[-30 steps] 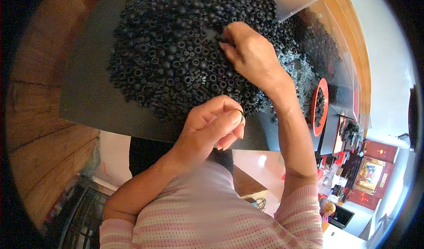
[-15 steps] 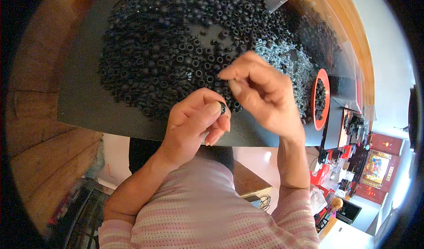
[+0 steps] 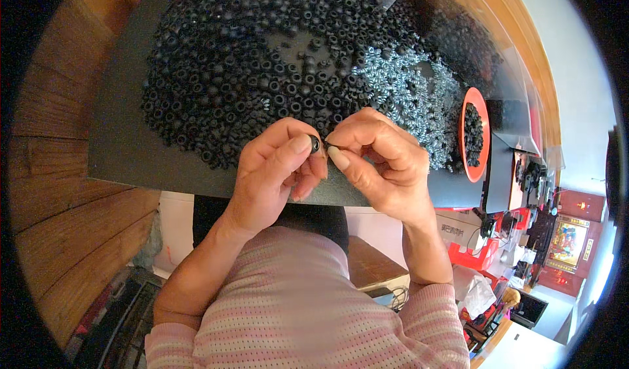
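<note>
My left hand (image 3: 272, 166) pinches a small black cylindrical part (image 3: 315, 144) between thumb and forefinger, its hollow round end facing right. Close beside it, my right hand (image 3: 380, 163) has thumb and forefinger closed on a tiny dark piece (image 3: 328, 145), mostly hidden by the fingertips. The two pieces are nearly touching; whether they meet I cannot tell. Beyond the hands spreads a wide heap of small round hollow black parts (image 3: 216, 81). To its right lies a pile of small silvery coil springs (image 3: 400, 81).
An orange-red dish (image 3: 486, 133) holding small black pieces stands at the right of the dark tabletop (image 3: 118, 133). A clear plastic sheet (image 3: 475, 25) rises along the far right side. Wooden boards (image 3: 52, 159) flank the left, and a low wooden box (image 3: 373, 264) stands below the table edge.
My right hand has moved down and left from above the heap, bringing its tiny dark piece to the black part. My left hand has shifted slightly up and left, still pinching that part.
</note>
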A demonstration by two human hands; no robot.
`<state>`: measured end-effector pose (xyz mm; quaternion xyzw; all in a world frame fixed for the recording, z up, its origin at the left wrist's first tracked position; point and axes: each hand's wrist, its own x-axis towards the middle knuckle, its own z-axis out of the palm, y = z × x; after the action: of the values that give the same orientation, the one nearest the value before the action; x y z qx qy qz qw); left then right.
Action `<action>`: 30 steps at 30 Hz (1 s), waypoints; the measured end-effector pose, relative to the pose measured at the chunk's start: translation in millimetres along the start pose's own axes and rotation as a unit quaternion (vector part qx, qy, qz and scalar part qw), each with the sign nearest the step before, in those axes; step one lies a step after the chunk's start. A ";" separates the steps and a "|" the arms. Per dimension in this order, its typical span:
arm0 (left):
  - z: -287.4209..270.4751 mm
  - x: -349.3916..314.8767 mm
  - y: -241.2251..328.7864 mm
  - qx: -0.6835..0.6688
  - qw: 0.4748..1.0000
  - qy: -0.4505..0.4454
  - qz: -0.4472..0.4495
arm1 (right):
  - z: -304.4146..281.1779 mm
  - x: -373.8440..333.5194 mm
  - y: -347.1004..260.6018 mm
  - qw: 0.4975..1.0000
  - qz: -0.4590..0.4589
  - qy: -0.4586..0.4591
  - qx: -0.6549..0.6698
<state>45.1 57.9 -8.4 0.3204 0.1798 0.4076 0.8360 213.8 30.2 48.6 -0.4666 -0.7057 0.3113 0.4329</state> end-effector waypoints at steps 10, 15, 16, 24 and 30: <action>1.5 -0.7 -1.6 0.021 1.000 -0.013 -0.011 | -2.0 -4.0 -6.2 1.000 0.025 -0.004 -0.001; 3.5 -1.2 0.2 0.030 0.999 -0.017 -0.017 | -0.3 -10.5 -13.5 0.975 0.139 0.027 0.170; 3.4 -0.9 -0.2 0.040 0.999 -0.017 -0.016 | 0.9 -10.4 -12.3 0.975 0.140 0.027 0.170; 3.0 -0.1 -1.3 0.050 0.998 -0.014 -0.016 | 18.0 -11.4 -2.1 0.982 -0.073 0.090 -0.151; 2.9 -0.7 -1.7 0.039 0.999 -0.011 -0.025 | 15.0 -16.1 -0.5 0.979 -0.085 0.100 -0.158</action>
<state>47.3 55.5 -7.5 0.3530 0.1944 0.3756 0.8346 203.2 14.6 37.4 -0.4958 -0.7364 0.1096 0.4470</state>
